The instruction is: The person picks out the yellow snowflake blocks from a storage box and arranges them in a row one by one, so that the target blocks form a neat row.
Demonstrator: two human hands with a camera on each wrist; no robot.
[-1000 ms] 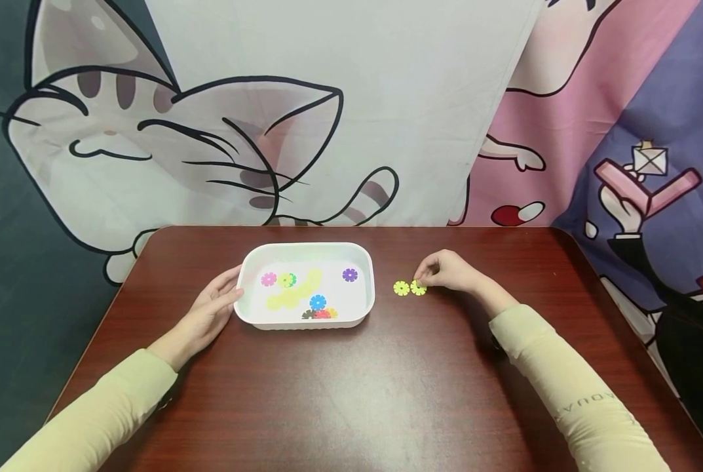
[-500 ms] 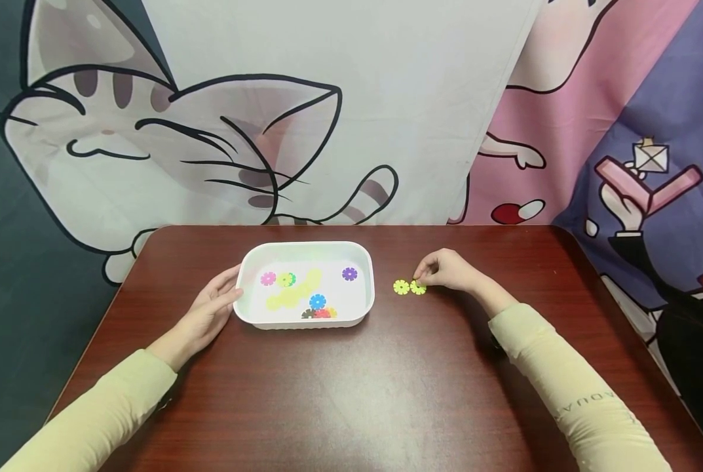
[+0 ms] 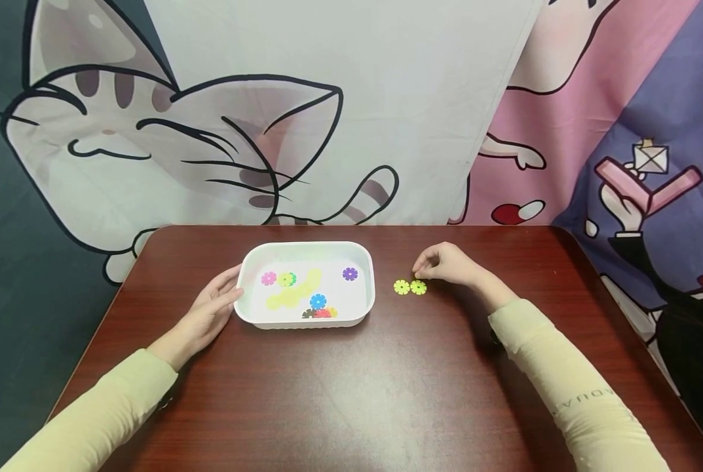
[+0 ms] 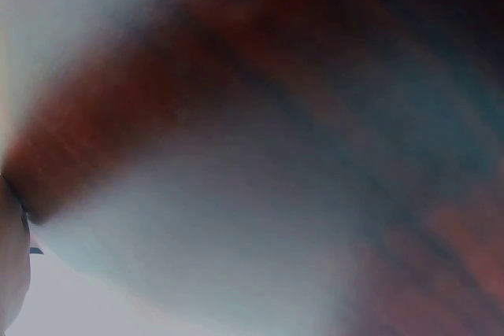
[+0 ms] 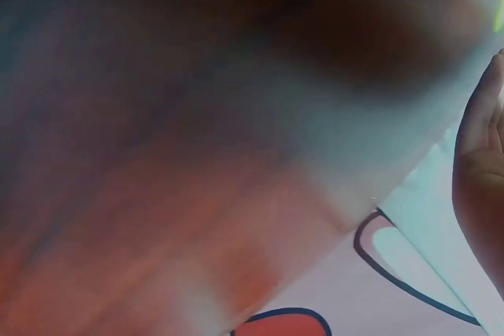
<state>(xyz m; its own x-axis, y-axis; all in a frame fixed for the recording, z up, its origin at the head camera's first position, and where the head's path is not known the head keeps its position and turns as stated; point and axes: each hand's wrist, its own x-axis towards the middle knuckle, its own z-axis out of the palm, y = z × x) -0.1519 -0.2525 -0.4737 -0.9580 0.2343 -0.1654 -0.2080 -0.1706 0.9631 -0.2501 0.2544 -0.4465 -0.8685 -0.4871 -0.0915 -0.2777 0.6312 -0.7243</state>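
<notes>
In the head view my left hand holds the left end of a white plastic tray, with the thumb at the rim and the fingers along its outer side. My right hand is just behind two yellow-green notched snowflake discs, its fingertips close together near the right disc. The left disc lies flat right beside it. Nothing shows between the right fingers. In the right wrist view part of the right hand appears at the edge, with a yellow-green sliver beyond the fingertip.
Inside the tray lie several discs, among them a pink one, a purple one and a blue one. A row of pale yellow discs crosses its floor. The brown table ends at a cartoon-printed curtain.
My right fingers have let go of the right yellow-green disc and moved slightly up and away from it. The two discs stay where they were. My left hand and the tray have not moved.
</notes>
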